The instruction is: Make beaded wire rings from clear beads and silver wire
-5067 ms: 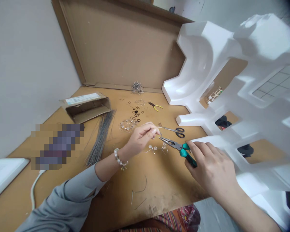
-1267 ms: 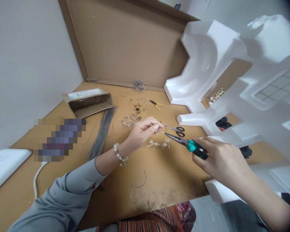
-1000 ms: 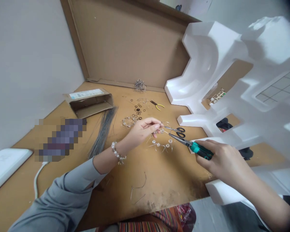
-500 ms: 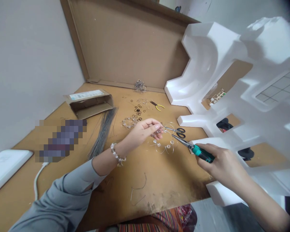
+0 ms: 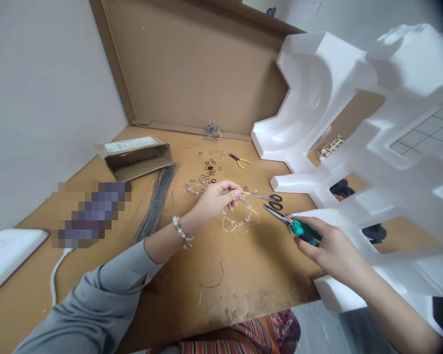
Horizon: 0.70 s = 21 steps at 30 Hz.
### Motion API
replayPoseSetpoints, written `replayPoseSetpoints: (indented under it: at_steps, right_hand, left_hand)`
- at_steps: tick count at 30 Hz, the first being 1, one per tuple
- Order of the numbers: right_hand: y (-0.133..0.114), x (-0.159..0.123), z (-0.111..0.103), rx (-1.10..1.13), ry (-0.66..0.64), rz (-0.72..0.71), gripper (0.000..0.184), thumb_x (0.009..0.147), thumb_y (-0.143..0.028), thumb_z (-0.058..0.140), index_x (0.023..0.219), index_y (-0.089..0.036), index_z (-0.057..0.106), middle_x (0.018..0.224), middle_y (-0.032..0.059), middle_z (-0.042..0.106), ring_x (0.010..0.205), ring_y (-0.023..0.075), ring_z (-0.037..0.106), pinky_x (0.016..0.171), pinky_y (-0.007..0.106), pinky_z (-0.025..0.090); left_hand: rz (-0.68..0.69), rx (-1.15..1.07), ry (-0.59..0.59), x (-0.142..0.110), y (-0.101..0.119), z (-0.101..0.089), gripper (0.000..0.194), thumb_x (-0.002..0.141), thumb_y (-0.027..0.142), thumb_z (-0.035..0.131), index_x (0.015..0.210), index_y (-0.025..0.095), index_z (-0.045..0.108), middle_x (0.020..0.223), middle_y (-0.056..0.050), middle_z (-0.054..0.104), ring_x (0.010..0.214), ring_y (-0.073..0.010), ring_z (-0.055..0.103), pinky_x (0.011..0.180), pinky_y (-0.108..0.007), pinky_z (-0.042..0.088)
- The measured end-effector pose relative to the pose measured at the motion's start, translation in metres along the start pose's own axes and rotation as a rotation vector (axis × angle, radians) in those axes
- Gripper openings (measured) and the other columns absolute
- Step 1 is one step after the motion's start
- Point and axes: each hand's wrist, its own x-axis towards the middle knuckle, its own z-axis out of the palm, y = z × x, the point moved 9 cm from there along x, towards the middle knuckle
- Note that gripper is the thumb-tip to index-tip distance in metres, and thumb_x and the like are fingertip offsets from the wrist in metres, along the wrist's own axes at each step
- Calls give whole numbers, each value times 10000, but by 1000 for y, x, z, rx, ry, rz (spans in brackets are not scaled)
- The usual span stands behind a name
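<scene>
Pinched in the fingers of my left hand [image 5: 221, 199] is a looped wire ring with clear beads [image 5: 249, 219], hanging above the table. My right hand [image 5: 330, 246] grips teal-and-black pliers [image 5: 300, 231]; their jaws point left toward the ring and stand apart from it. Black-handled scissors [image 5: 275, 199] lie behind the ring, partly covered by it. Another beaded wire ring [image 5: 195, 186] rests on the table just beyond my left hand.
Yellow-handled pliers [image 5: 239, 160], dark small rings [image 5: 209, 168] and a wire heap [image 5: 213, 130] lie farther back. Left are a bundle of straight wires [image 5: 157, 204], an open cardboard box [image 5: 136, 160] and a white device [image 5: 13, 258]. White foam [image 5: 306, 98] borders the right; bent wire [image 5: 211, 286] lies in front.
The beaded ring has turned and shifted slightly left in my left hand. The pliers in my right hand have come away from its wire, leaving a gap.
</scene>
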Motion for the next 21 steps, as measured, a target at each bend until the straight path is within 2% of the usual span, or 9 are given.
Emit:
replayPoseSetpoints:
  at_steps: [3, 6, 8, 12, 17, 21]
  right_hand:
    - [11, 1, 17, 32, -52, 36, 371, 777, -288, 465, 1127, -247, 580, 863, 28, 686, 702, 183, 630, 584, 268, 437]
    - [10, 0, 54, -45, -177, 82, 360, 824, -336, 439, 1148, -221, 546, 861, 55, 671, 712, 197, 626, 592, 276, 412]
    - [-1, 0, 80, -133, -233, 69, 335, 856, -343, 414, 1131, -200, 541, 892, 83, 652, 747, 205, 619, 616, 285, 401]
    - [-30, 1, 115, -271, -219, 8, 351, 898, -381, 375, 1161, -193, 512, 939, 114, 608, 897, 236, 567, 639, 290, 396]
    - [-45, -1, 131, -321, -200, -40, 385, 923, -368, 324, 1236, -185, 456, 1050, 144, 565, 973, 255, 508, 719, 344, 414]
    - [-42, -2, 128, -211, -146, -71, 387, 920, -342, 354, 1245, -170, 474, 1157, 154, 549, 1076, 263, 474, 890, 414, 374]
  left_hand:
    - [40, -30, -5, 3, 4, -5, 135, 801, 273, 592, 785, 139, 580, 588, 25, 556, 492, -62, 509, 485, -197, 434]
    - [50, -63, -45, 0, 8, -1, 137, 801, 279, 597, 796, 142, 585, 585, 25, 558, 486, -60, 507, 483, -196, 439]
    - [41, -92, -88, -3, 10, 6, 132, 796, 272, 603, 798, 142, 583, 585, 26, 558, 486, -59, 511, 484, -195, 446]
    - [27, -132, -163, -9, 10, 17, 146, 799, 280, 601, 812, 135, 583, 629, 12, 577, 509, -62, 531, 470, -187, 448]
    - [27, -184, -219, -10, 6, 19, 159, 801, 292, 609, 822, 135, 590, 659, 5, 585, 530, -64, 542, 469, -182, 443]
    - [25, -232, -243, -9, 6, 20, 141, 801, 270, 608, 813, 130, 590, 704, -5, 596, 533, -60, 538, 475, -185, 445]
